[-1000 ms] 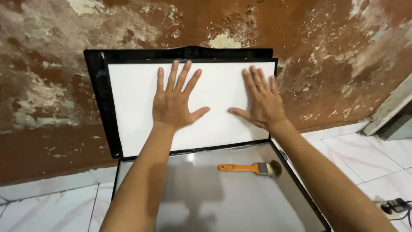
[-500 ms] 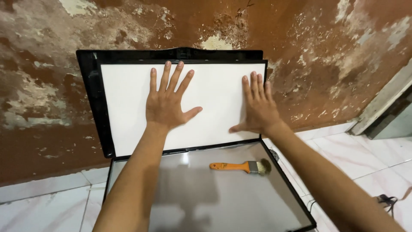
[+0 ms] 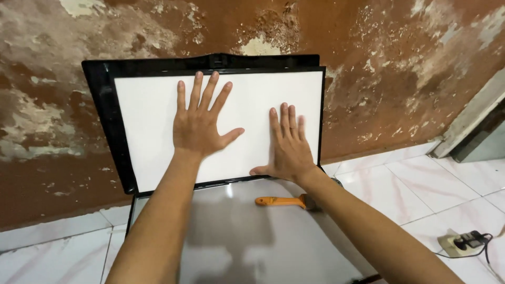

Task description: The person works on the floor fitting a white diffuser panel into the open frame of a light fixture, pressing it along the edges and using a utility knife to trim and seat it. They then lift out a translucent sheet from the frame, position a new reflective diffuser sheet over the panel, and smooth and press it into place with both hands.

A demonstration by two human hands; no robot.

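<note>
Against the far peeling wall, my left hand (image 3: 199, 129) and right hand (image 3: 288, 148) press flat, fingers spread and grasping nothing, on the white sheet (image 3: 152, 121) inside the upright black frame (image 3: 102, 105). It looks seated already; the orange-handled brush (image 3: 284, 201) lies untouched on the near glass panel (image 3: 221, 247).

A black-framed rectangular panel (image 3: 218, 126) with a blank white face leans against the wall at twelve o'clock.
</note>
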